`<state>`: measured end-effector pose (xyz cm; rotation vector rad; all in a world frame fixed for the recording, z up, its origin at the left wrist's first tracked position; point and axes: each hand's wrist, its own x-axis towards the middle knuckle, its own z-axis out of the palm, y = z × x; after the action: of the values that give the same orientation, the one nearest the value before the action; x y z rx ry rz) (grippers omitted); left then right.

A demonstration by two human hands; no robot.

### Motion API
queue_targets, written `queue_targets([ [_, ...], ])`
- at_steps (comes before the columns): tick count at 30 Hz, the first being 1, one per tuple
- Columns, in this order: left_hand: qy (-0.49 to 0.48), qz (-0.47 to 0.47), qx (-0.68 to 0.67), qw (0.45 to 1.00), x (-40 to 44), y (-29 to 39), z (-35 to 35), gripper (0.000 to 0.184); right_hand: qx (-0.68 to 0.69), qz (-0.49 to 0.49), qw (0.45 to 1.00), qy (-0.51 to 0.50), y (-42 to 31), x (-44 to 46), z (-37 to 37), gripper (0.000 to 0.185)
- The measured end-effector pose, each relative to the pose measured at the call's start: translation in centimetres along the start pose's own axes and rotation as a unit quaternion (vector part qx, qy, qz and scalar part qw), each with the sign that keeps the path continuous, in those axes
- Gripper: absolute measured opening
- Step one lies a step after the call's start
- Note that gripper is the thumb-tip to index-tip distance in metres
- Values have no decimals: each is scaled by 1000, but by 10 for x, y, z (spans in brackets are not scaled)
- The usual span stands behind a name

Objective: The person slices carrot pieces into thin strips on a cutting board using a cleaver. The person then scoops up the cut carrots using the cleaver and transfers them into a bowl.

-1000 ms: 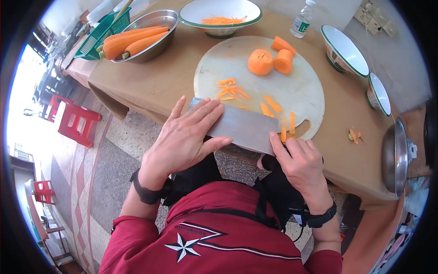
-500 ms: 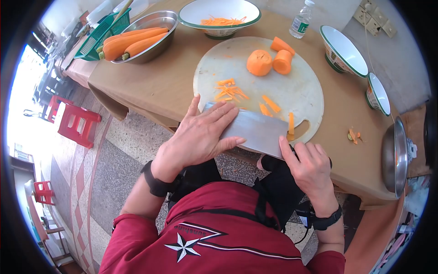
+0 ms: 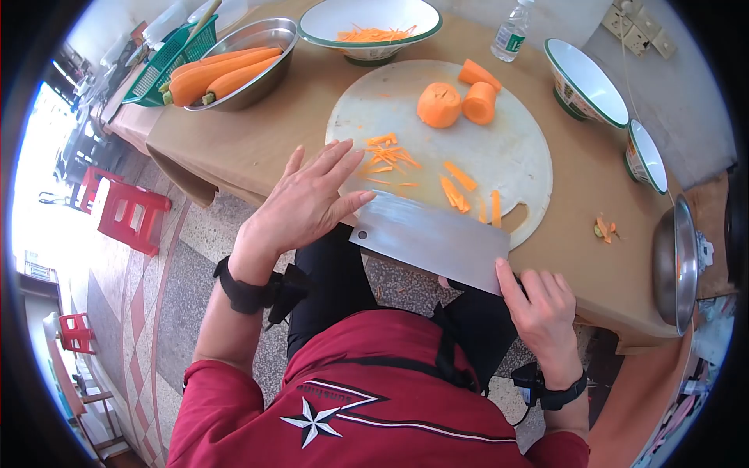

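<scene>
My right hand (image 3: 537, 308) grips a wide-bladed cleaver (image 3: 429, 238) at its handle end, with the index finger along the blade. The blade lies nearly flat over the near edge of the round cutting board (image 3: 515, 140). Beside the blade's far end, my left hand (image 3: 308, 195) is open, fingers spread, palm down and holding nothing. Thin carrot shreds (image 3: 394, 156) lie on the board just past the left fingertips. A few carrot slices (image 3: 455, 193) rest closer to the blade. Farther back on the board are thick carrot chunks (image 3: 440, 105).
A steel bowl (image 3: 289, 58) holds whole carrots (image 3: 226, 74) by a green basket (image 3: 148, 86). Shreds sit in a white bowl (image 3: 320, 27) behind the board. A water bottle (image 3: 509, 35), two bowls (image 3: 593, 78) and carrot peelings (image 3: 605, 228) are to the right. Red stools (image 3: 133, 210) stand on the floor.
My left hand has come off the cleaver's blade and moved left. The cleaver has drawn down toward my body, uncovering more carrot slices.
</scene>
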<state>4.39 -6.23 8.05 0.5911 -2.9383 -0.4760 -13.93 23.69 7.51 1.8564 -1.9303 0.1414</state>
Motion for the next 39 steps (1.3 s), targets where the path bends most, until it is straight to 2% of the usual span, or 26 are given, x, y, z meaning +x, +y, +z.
queue_targets([
  [2,21,12,-8,1000,7,-4,4,65,0,22,1000,-12,-2,-5,-5,39],
  [4,28,66,-4,997,18,-11,8,60,-3,28,999,-19,-3,-8,-11,39],
  [7,9,97,10,995,33,-15,12,55,-11,42,998,-40,-4,-14,-21,40],
  [12,-29,104,-12,994,49,-18,10,59,-23,83,991,-104,-7,-20,-38,44],
  [14,-44,105,-28,993,51,-18,7,61,-19,116,980,-162,-12,-16,-46,60],
  [16,-60,84,-46,994,53,-12,-1,58,11,121,977,-177,-15,-15,-50,64],
  [23,-9,98,-50,994,57,-7,5,46,70,109,964,-234,-23,-11,-52,71],
  [29,17,67,-75,995,65,0,14,33,-3,78,971,-225,-28,4,-46,72],
  [35,58,51,-65,995,66,7,16,23,-2,86,977,-193,-31,21,-25,72],
  [37,0,-24,-180,983,66,15,9,22,-1,82,980,-183,-33,24,-18,72],
  [39,-2,-11,-180,984,64,20,8,22,2,78,982,-174,-35,26,-11,72],
])
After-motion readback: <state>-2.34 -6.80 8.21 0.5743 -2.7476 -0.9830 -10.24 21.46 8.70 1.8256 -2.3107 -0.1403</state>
